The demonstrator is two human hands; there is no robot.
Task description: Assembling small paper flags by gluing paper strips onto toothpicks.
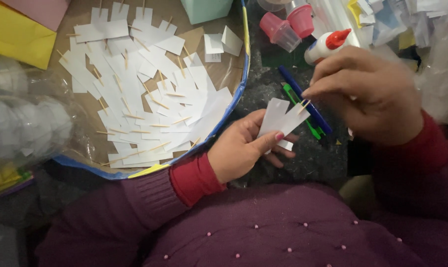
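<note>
My left hand (244, 146) holds a small folded piece of white paper (278, 118) between thumb and fingers, low in the middle of the view. My right hand (367, 91) hovers just right of it and pinches a thin wooden toothpick (303, 106) against the paper's upper right corner. A white glue bottle with a red cap (328, 44) lies just above my right hand. A blue pen (303, 99) and a green tool (303, 116) lie on the dark surface under the paper.
A round cardboard tray with a blue rim (241, 74) at the left holds several white paper pieces with toothpicks (145, 99). Pink-capped plastic cups (288, 24), yellow paper (16, 34), a clear plastic bag (21, 118) and a pile of paper scraps (397, 20) surround the area.
</note>
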